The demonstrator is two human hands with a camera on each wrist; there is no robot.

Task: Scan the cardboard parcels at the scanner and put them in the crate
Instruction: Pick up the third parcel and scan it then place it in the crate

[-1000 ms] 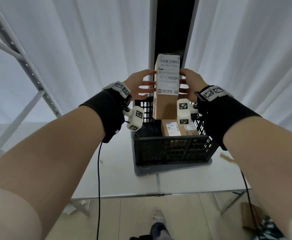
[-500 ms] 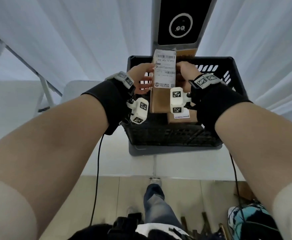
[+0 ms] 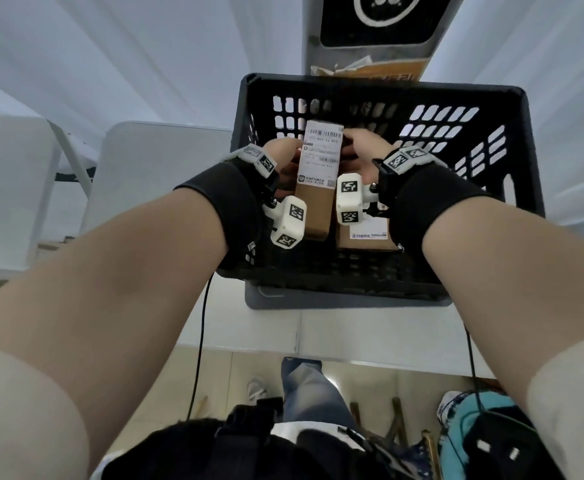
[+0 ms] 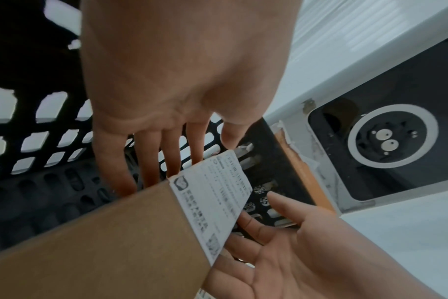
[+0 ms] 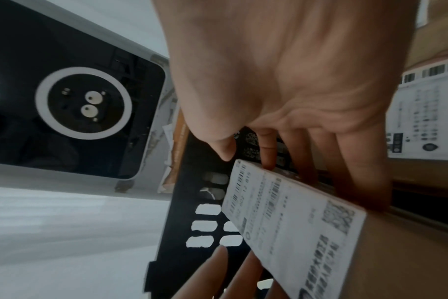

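Hands: left hand (image 3: pixel 285 157) and right hand (image 3: pixel 363 150) going bare.
Wrist wraps (image 3: pixel 228 202): showing black, carrying white cubes (image 3: pixel 292 220) printed with black-and-white square markers.
Cables (image 3: pixel 198 341): trailing thin and black.
Forearms (image 3: pixel 117 289): showing bare below pale sleeves (image 3: pixel 13 410).
Jeans (image 3: pixel 304 386): showing blue.

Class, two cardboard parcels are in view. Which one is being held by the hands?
The narrow parcel, held between the left hand and right hand over the crate; the other parcel lies inside it, unheld.
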